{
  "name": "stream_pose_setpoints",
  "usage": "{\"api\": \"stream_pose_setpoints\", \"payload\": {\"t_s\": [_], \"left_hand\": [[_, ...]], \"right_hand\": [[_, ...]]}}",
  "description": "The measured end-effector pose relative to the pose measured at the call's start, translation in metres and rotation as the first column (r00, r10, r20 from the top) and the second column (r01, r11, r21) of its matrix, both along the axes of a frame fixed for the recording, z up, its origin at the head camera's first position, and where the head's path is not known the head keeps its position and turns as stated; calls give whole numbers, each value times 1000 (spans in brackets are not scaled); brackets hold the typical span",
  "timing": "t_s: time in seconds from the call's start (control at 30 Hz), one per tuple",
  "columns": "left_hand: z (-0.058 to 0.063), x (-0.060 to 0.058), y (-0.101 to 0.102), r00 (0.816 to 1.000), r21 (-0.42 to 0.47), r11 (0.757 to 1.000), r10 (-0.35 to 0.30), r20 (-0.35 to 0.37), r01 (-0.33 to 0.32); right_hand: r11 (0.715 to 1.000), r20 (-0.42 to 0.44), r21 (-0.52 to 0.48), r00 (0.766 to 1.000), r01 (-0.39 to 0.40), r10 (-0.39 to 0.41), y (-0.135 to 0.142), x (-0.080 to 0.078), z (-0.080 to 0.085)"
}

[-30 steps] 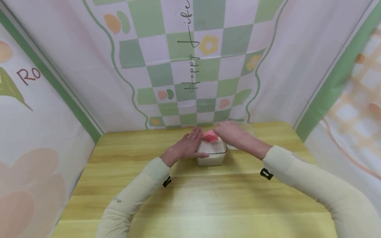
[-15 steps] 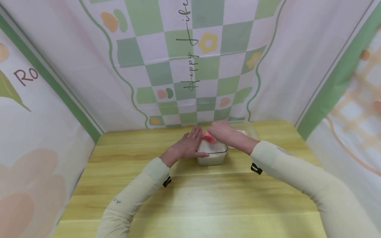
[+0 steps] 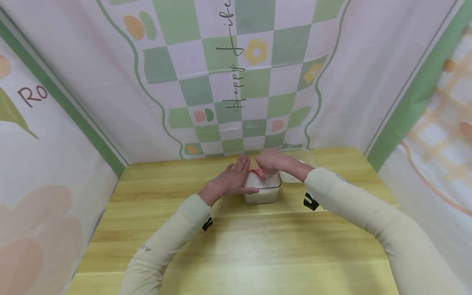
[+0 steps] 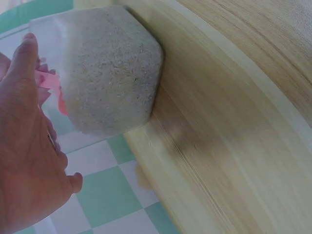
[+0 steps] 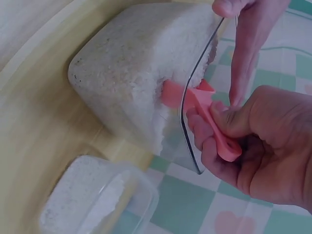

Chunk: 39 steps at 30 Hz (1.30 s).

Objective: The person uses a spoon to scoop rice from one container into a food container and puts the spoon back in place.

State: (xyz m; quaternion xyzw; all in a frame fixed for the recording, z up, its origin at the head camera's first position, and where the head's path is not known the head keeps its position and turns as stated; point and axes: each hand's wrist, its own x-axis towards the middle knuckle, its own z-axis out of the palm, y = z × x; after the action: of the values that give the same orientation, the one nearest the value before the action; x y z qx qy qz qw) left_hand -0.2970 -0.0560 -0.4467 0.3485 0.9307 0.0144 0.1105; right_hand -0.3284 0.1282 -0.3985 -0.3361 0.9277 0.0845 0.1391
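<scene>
Checkered cloth backdrop was hung behind wooden worktop. Dark-rimmed clear container, mostly filled with pale grain, was stood upright toward worktop's far edge. Left hand was laid along container's left side, grip unclosed, fingers extended, thumb stretched over near rim. Pink scoop was held by its handle in right hand's grip, fingers curled round; scoop's head was partly sunk in grain inside container. Second clear box, pale grain seen inside, was placed just beside, on right.
</scene>
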Motion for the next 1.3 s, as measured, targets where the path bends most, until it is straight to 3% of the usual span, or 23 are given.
{"api": "stream_pose_setpoints", "payload": {"t_s": [0.17,0.27,0.4,0.5,0.63,1.0,1.13,1.3], "left_hand": [[1,1,0,1000,-8,1000,10,13,-9],[2,1,0,1000,-12,1000,4,2,-4],[3,0,-1,1000,-7,1000,-6,0,6],[3,-1,0,1000,-6,1000,-6,11,6],[3,0,0,1000,-11,1000,1,17,-1],[1,3,-1,999,3,1000,12,36,-12],[1,3,-1,999,-1,1000,7,37,-7],[1,3,0,1000,-1,1000,-1,25,1]], "right_hand": [[997,176,-79,984,25,-11,8,-7,-1],[986,229,-164,973,21,18,16,-8,0],[959,329,-266,944,101,-8,27,-8,2],[928,448,-308,892,211,-54,35,-7,4],[879,587,-330,804,345,-96,46,-3,4],[723,772,-390,631,570,-81,74,8,-7],[687,796,-405,602,603,-58,80,13,-12],[641,807,-427,589,637,-48,85,20,-13]]}}
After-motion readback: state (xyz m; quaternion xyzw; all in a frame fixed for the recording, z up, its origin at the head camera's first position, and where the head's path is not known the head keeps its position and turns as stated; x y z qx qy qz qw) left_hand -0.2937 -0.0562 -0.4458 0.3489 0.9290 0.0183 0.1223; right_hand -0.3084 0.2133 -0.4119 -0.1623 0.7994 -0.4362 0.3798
